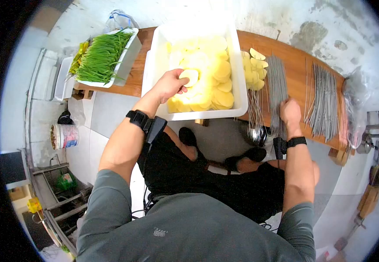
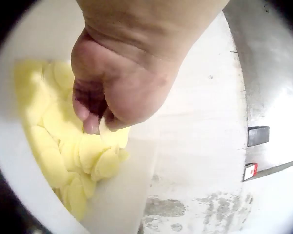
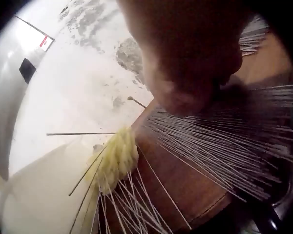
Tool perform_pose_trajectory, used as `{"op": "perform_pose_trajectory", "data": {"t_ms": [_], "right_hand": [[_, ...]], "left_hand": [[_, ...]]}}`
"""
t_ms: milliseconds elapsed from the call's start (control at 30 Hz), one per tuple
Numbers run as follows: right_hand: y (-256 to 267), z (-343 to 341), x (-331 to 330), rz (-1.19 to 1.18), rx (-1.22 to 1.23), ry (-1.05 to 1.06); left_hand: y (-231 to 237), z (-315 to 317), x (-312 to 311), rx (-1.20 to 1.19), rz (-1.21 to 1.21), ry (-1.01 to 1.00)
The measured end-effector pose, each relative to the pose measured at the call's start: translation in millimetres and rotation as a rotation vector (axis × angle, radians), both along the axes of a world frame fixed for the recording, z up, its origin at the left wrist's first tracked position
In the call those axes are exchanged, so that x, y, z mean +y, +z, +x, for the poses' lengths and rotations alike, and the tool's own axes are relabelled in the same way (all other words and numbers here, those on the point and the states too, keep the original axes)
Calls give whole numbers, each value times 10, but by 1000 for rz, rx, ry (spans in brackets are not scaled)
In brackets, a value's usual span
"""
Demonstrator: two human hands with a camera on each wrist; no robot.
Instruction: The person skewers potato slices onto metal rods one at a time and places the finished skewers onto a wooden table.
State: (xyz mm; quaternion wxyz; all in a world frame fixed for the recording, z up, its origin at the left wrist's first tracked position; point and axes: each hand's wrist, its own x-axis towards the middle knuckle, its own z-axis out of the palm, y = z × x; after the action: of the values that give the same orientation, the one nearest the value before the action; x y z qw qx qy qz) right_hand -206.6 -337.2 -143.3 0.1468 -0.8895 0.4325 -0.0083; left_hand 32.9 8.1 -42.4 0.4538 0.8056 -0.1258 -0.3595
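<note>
My left hand (image 1: 170,85) pinches a round, pale potato slice (image 1: 190,78) between thumb and fingers, over a white tub (image 1: 240,102) heaped with potato slices (image 1: 222,97). In the left wrist view, the fingers curl downward at the slice. My right hand (image 1: 290,112) is curled at a bundle of thin metal skewers (image 1: 277,78); its fingertips are hidden, so I cannot tell whether it grips one. Left of that bundle lies a stack of potato slices threaded on skewers (image 1: 254,74), their bare ends pointing toward me.
A second bundle of skewers (image 1: 324,102) lies farther right on the wooden board (image 1: 301,46), near a clear plastic bag (image 1: 358,96). At the left stands a white bin (image 1: 130,56) of long green vegetables (image 1: 103,54). A stained wall (image 1: 263,17) rises behind.
</note>
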Motion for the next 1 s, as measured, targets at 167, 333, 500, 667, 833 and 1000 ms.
{"op": "perform_pose_trajectory", "data": {"t_ms": [167,333,500,667,833,1000], "right_hand": [[-111,-33,-65,-77,-142,10],[-54,-9,-24,20,-175,4],[24,-49,22,-25,-191,6],[30,-50,43,28,-247,7],[256,-139,181,41,-448,-53],[944,-439,1140,626,-865,9]], "left_hand": [[148,-177,128,111,-186,94],[354,-354,227,152,-279,193],[354,-406,307,137,-338,202],[330,-477,343,166,-411,214],[389,-579,311,163,-430,248],[321,-700,236,150,-479,215]]}}
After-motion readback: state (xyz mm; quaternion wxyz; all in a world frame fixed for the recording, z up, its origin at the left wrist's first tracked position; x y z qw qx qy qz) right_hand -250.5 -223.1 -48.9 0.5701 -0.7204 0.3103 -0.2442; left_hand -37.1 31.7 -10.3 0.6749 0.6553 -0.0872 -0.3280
